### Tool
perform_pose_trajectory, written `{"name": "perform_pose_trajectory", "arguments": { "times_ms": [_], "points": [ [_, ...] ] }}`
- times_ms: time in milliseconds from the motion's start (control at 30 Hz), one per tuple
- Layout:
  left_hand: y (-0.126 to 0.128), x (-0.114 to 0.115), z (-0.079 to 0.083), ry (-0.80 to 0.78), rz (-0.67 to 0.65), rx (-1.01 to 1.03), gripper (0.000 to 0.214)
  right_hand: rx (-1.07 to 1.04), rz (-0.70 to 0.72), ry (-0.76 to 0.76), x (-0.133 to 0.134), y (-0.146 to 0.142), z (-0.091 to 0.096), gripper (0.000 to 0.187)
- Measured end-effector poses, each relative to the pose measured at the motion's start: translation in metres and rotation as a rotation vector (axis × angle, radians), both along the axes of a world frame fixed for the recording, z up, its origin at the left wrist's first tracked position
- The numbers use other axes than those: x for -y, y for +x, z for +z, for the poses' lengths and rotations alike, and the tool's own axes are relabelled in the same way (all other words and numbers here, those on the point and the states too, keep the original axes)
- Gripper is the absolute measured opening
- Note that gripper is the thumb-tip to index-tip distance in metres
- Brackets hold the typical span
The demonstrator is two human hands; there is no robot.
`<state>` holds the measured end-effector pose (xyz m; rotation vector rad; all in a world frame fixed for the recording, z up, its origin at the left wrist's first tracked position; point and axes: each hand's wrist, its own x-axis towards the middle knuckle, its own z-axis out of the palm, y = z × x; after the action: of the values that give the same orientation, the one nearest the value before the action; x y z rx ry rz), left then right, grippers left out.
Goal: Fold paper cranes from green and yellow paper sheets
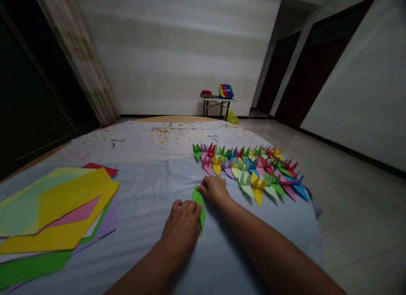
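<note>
A narrow piece of folded green paper (198, 198) lies on the cloth in front of me, pointed at its near and far ends. My left hand (183, 221) holds its near left side, fingers curled and pressed together against it. At its upper right edge, my right hand (215, 190) is closed with the fingertips on the paper. Part of the paper is covered by my left fingers. Just beyond my right hand stand rows of folded paper cranes (244, 178) in many colours.
A loose stack of coloured paper sheets (76, 198) spreads over the table's left side. Pale floral tablecloth (146, 143) covers the round table. Against the far wall is a small table (218, 100) bearing a colourful box (226, 91); a yellow bag (232, 117) lies beside it.
</note>
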<state>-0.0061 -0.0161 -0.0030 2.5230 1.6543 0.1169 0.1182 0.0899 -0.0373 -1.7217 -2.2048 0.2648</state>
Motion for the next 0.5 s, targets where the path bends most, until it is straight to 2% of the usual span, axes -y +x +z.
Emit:
{"name": "perform_pose_trajectory", "arguments": {
  "times_ms": [133, 333, 400, 500],
  "points": [
    [0.0, 0.001, -0.001, 0.011, 0.008, -0.012, 0.036, 0.017, -0.002, 0.039, -0.006, 0.0, 0.008, 0.029],
    [-0.002, -0.001, 0.003, 0.015, -0.012, -0.021, 0.035, 0.004, 0.089, -0.071, -0.003, -0.004, 0.011, 0.046],
    [-0.004, -0.002, 0.005, 0.0, -0.03, -0.008, 0.032, 0.015, 0.043, -0.084, -0.003, -0.008, 0.009, 0.044],
    [-0.009, -0.004, 0.008, -0.023, -0.058, 0.031, 0.033, 0.016, 0.018, -0.01, -0.004, -0.009, 0.01, 0.037]
  ]
}}
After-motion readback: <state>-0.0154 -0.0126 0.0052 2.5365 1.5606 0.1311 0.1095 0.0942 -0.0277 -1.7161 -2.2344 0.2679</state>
